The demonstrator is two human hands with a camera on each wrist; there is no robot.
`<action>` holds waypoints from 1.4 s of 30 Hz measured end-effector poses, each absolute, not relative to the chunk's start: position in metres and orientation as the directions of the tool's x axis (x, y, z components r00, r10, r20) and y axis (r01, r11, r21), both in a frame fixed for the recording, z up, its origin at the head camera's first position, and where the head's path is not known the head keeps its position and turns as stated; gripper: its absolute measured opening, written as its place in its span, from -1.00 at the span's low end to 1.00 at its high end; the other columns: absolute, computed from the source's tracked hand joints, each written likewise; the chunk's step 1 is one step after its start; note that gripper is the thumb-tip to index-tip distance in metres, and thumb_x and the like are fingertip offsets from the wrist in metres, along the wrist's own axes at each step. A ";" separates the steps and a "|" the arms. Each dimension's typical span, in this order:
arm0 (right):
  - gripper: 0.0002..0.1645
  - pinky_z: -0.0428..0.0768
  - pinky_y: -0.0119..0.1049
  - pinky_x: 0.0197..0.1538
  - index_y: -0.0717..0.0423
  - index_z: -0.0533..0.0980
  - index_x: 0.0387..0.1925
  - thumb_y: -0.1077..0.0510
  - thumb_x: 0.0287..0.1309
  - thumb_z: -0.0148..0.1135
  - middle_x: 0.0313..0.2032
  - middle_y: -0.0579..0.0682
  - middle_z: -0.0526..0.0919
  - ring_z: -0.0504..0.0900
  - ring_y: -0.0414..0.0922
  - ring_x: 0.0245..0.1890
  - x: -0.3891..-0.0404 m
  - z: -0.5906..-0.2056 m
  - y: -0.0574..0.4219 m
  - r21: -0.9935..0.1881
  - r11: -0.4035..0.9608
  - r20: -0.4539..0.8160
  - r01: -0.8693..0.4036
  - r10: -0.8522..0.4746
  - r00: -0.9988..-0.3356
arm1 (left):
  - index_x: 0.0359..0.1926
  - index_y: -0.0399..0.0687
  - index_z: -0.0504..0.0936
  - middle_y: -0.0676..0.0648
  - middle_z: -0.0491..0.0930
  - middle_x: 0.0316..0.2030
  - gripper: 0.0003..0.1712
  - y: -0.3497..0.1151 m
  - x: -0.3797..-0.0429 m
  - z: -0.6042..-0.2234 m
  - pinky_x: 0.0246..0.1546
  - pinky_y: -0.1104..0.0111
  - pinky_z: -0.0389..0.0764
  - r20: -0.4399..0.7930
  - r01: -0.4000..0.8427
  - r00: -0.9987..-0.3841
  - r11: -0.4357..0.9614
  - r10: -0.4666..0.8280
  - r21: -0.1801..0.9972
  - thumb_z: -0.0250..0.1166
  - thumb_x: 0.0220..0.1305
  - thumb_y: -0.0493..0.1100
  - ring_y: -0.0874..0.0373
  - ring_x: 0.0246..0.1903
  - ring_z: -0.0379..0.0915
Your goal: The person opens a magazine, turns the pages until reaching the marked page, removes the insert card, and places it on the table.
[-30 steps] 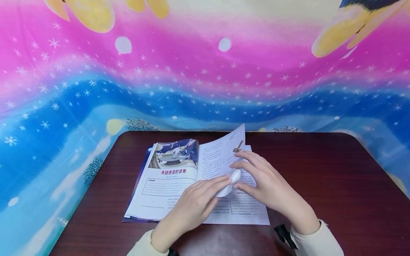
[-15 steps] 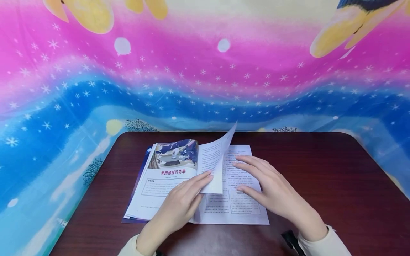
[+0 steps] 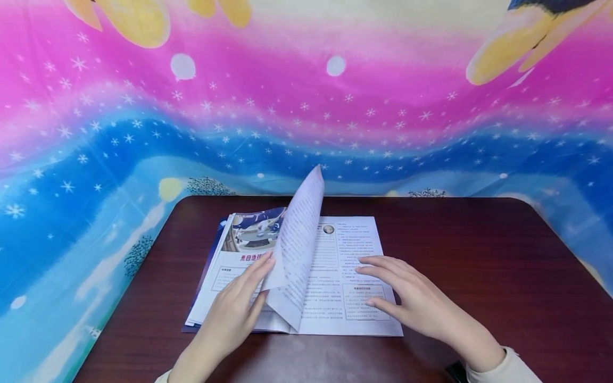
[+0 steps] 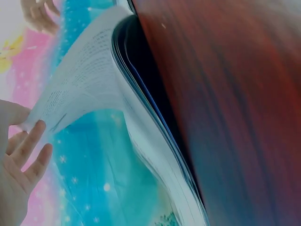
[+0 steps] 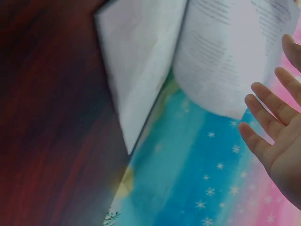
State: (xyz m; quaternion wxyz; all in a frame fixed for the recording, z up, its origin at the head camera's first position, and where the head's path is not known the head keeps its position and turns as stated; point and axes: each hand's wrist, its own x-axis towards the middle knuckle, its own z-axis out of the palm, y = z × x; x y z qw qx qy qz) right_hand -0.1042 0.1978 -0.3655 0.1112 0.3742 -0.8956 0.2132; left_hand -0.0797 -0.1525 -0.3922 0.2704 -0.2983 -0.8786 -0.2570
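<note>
An open magazine [image 3: 354, 276] lies on the table, with one printed page [image 3: 299, 239] raised and curling over the fold toward the left. My left hand [image 3: 234, 306] pinches that page near its lower corner. In the left wrist view the thumb and fingers [image 4: 35, 136] meet at the page's edge. My right hand [image 3: 407, 292] hovers over the right side of the magazine, fingers spread and holding nothing. The right wrist view shows this hand [image 5: 282, 141] apart from the paper. Part of the left-hand page's picture [image 3: 251, 234] is hidden behind the raised page.
A dark reddish-brown table [image 3: 479, 255] with rounded far corners carries the magazine. Behind it hangs a pink and blue cloth [image 3: 287, 106] with snowflake patterns.
My left hand has moved left, carrying the page from the right side up over the fold. My right hand has drawn back slightly to the right and nearer, away from the page.
</note>
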 end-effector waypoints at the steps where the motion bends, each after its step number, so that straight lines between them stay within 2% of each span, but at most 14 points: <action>1: -0.35 0.40 0.02 0.20 -0.11 0.51 0.23 0.01 0.07 0.50 0.27 -0.13 0.48 0.43 -0.08 0.27 -0.104 -0.367 0.199 -0.296 0.632 0.357 -0.717 -0.623 -0.696 | 0.45 -0.06 0.30 -0.06 0.30 0.41 -0.06 -0.155 -0.079 -0.392 0.04 0.11 0.57 0.626 0.652 -0.682 0.703 0.378 0.285 0.41 0.02 -0.45 -0.01 0.22 0.44; 5: -0.37 0.40 -0.03 0.19 -0.12 0.53 0.19 0.03 0.04 0.51 0.25 -0.15 0.49 0.45 -0.09 0.25 -0.105 -0.373 0.205 -0.286 0.635 0.353 -0.717 -0.626 -0.695 | 0.43 -0.08 0.33 -0.09 0.32 0.40 -0.04 -0.167 -0.077 -0.393 -0.02 0.10 0.60 0.627 0.615 -0.692 0.747 0.357 0.253 0.47 -0.04 -0.45 -0.04 0.20 0.47; 12: -0.35 0.47 -0.02 0.16 -0.13 0.55 0.18 0.00 0.01 0.54 0.23 -0.15 0.52 0.48 -0.09 0.22 -0.108 -0.382 0.215 -0.265 0.646 0.321 -0.716 -0.641 -0.697 | 0.46 -0.04 0.29 -0.06 0.28 0.43 -0.03 -0.188 -0.073 -0.395 -0.08 0.07 0.62 0.577 0.532 -0.753 0.809 0.317 0.250 0.43 0.00 -0.38 -0.08 0.19 0.47; 19: -0.34 0.50 0.10 0.15 -0.10 0.54 0.20 0.03 0.01 0.54 0.21 -0.09 0.54 0.50 -0.02 0.20 -0.111 -0.387 0.222 -0.290 0.661 0.189 -0.692 -0.669 -0.719 | 0.45 -0.06 0.30 -0.09 0.28 0.42 0.00 -0.205 -0.070 -0.399 -0.13 0.00 0.64 0.542 0.475 -0.787 0.851 0.295 0.226 0.50 -0.04 -0.34 -0.13 0.14 0.50; 24: -0.36 0.48 0.12 0.17 -0.11 0.55 0.19 0.04 0.03 0.52 0.22 -0.08 0.53 0.49 0.01 0.21 -0.111 -0.390 0.228 -0.293 0.681 0.121 -0.671 -0.670 -0.732 | 0.42 -0.13 0.32 -0.17 0.23 0.43 -0.03 -0.215 -0.068 -0.398 -0.29 0.03 0.66 0.485 0.424 -0.829 0.878 0.278 0.222 0.54 -0.04 -0.30 -0.15 0.01 0.58; 28: -0.36 0.49 0.12 0.16 -0.09 0.55 0.17 0.04 0.01 0.53 0.19 -0.07 0.55 0.51 0.01 0.18 -0.111 -0.395 0.233 -0.281 0.683 0.117 -0.675 -0.673 -0.730 | 0.39 -0.13 0.36 -0.20 0.24 0.42 -0.08 -0.221 -0.065 -0.398 -0.36 0.09 0.63 0.444 0.389 -0.859 0.889 0.256 0.242 0.54 -0.03 -0.33 -0.14 0.02 0.56; 33: -0.36 0.51 0.10 0.13 -0.06 0.56 0.15 0.02 -0.01 0.55 0.19 -0.05 0.55 0.53 0.01 0.17 -0.110 -0.400 0.238 -0.266 0.685 0.112 -0.678 -0.677 -0.727 | 0.35 -0.11 0.41 -0.22 0.27 0.39 -0.17 -0.225 -0.061 -0.401 -0.32 0.04 0.64 0.351 0.333 -0.909 0.900 0.225 0.283 0.51 0.03 -0.35 -0.18 0.13 0.48; 36: -0.35 0.51 0.10 0.14 -0.06 0.56 0.15 0.00 -0.02 0.55 0.21 -0.04 0.54 0.52 0.01 0.18 -0.110 -0.403 0.240 -0.264 0.697 0.091 -0.667 -0.670 -0.737 | 0.33 -0.11 0.44 -0.22 0.29 0.38 -0.21 -0.228 -0.061 -0.403 -0.22 -0.02 0.64 0.293 0.304 -0.931 0.905 0.217 0.298 0.51 0.06 -0.32 -0.19 0.16 0.46; 42: -0.31 0.47 0.13 0.18 -0.05 0.55 0.17 -0.02 -0.05 0.56 0.28 0.01 0.48 0.45 0.07 0.26 -0.111 -0.407 0.243 -0.297 0.733 0.017 -0.611 -0.636 -0.771 | 0.32 -0.10 0.46 -0.27 0.33 0.35 -0.28 -0.240 -0.063 -0.405 -0.08 -0.10 0.60 0.217 0.299 -0.946 0.905 0.240 0.303 0.48 0.13 -0.24 -0.23 0.19 0.43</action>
